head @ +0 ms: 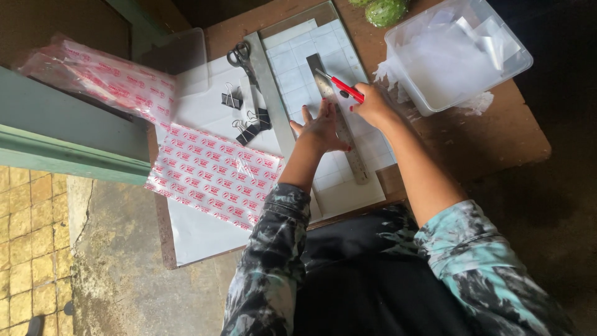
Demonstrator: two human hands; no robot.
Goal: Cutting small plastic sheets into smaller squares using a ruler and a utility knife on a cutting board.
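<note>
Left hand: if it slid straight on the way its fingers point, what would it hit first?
The left hand lies flat on the metal ruler, fingers pointing up the sheet. Straight on, it would probably first meet the red-handled knife held by the right hand, though depth is unclear.

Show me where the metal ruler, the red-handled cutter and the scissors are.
metal ruler point(353, 163): head view, lower part of its blade.
red-handled cutter point(345, 88): head view, red handle.
scissors point(239, 56): head view, handle loops.
</note>
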